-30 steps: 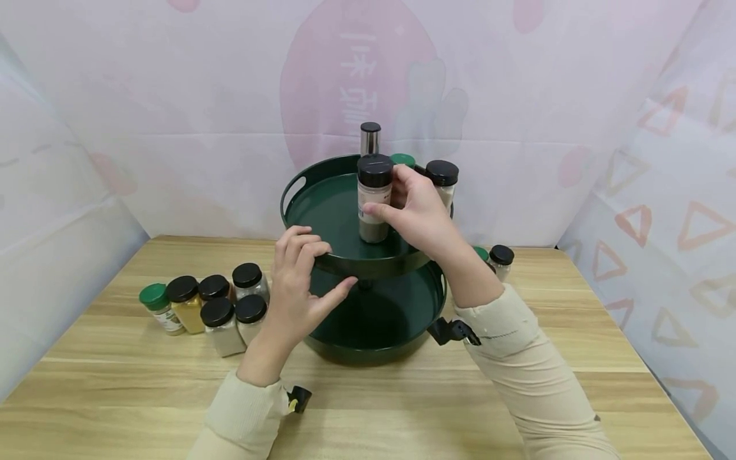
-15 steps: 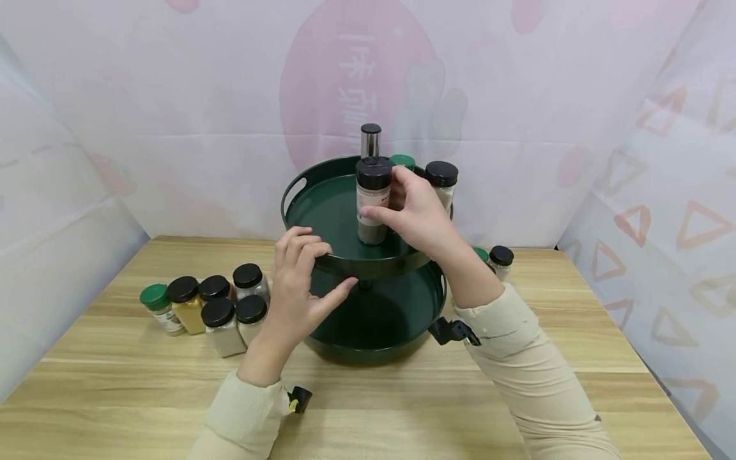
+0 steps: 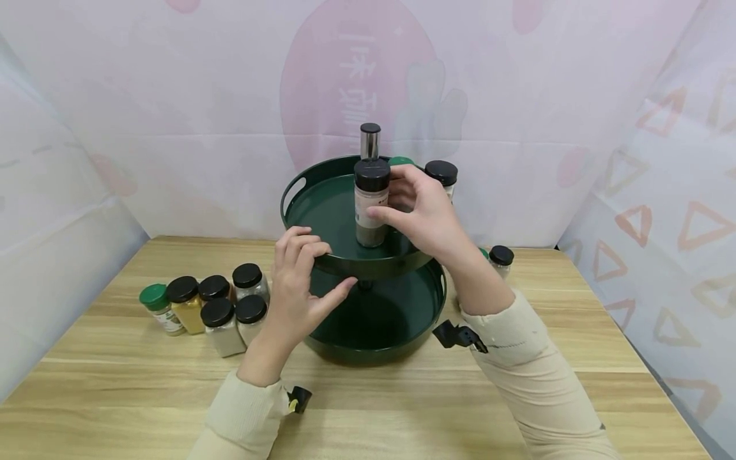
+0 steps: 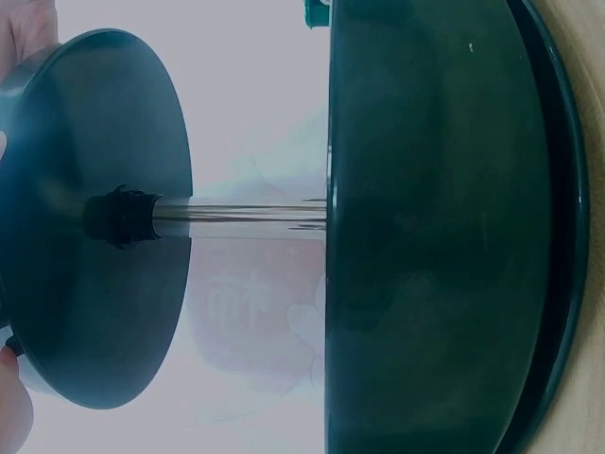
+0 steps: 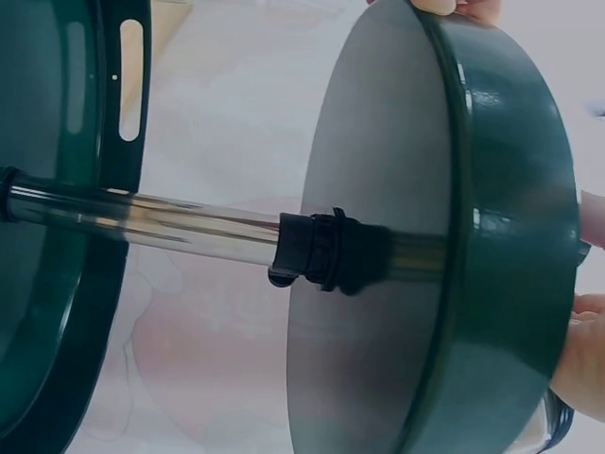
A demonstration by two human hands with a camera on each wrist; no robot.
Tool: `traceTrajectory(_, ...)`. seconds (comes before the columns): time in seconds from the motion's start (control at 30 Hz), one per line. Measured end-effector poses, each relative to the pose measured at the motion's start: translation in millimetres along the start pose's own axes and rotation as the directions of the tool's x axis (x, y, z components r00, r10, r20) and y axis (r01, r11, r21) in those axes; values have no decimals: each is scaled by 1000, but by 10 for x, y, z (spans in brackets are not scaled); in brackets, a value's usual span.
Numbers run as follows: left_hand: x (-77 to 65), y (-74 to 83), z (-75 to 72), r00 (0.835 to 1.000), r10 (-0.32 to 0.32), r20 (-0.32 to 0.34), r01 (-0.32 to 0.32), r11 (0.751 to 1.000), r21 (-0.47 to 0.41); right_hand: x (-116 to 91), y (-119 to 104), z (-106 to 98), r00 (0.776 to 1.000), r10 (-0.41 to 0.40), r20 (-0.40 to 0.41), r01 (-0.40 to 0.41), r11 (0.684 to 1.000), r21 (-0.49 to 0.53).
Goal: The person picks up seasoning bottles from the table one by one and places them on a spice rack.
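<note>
A green two-tier round tray (image 3: 368, 268) stands on the table with a metal post through its middle. My left hand (image 3: 296, 294) holds the upper tier's front-left rim, its fingers bent over the edge and the thumb just underneath. On that tier, near the front, a black-lidded spice jar (image 3: 370, 217) stands upright, greyish powder in its lower part. My right hand (image 3: 428, 211) has the jar between its thumb, on the front, and its fingers, at the right side and partly hidden. Behind this hand are a green-lidded jar (image 3: 401, 161) and another black-lidded jar (image 3: 441, 172).
Several spice jars (image 3: 217, 313) with black lids and one green-lidded jar (image 3: 154, 297) cluster on the table's left. More jars (image 3: 501, 257) stand to the right, partly behind my right forearm. The lower tier (image 3: 368, 319) sits below. A printed cloth (image 3: 230, 115) hangs behind.
The jar has shifted slightly left and toward me on the upper tier. My right hand and forearm have moved a little right, its thumb now covering less of the jar. My left hand stays put.
</note>
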State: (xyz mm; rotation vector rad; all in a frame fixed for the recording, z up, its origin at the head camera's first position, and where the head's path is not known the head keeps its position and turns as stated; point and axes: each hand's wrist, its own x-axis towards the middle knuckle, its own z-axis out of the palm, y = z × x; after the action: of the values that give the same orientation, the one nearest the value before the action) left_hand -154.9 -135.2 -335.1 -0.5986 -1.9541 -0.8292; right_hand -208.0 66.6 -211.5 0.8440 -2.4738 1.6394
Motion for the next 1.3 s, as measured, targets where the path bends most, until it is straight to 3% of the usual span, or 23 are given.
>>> traceTrajectory(0.33, -10, 6, -34, 1000, -15, 7, 15, 1000, 8, -139, -12, -144, 998, -51, -37, 54, 995, 79)
traceTrajectory(0.77, -5, 5, -48, 1000, -10, 12, 10, 1000, 16, -457, 133, -445, 975, -132, -177, 138, 990, 20)
traceTrajectory(0.93, -5, 6, -64, 1000, -13, 14, 13, 1000, 22, -565, 289, -554, 960, -165, -225, 195, 973, 123)
traceTrajectory(1.1, -9, 10, -82, 1000, -17, 9, 17, 999, 27, -671, 446, -662, 952, -141, -271, 215, 939, 269)
traceTrajectory(1.3, -10, 12, -96, 1000, -18, 11, 18, 999, 27, -774, 643, -793, 928, -89, -362, 209, 929, 306)
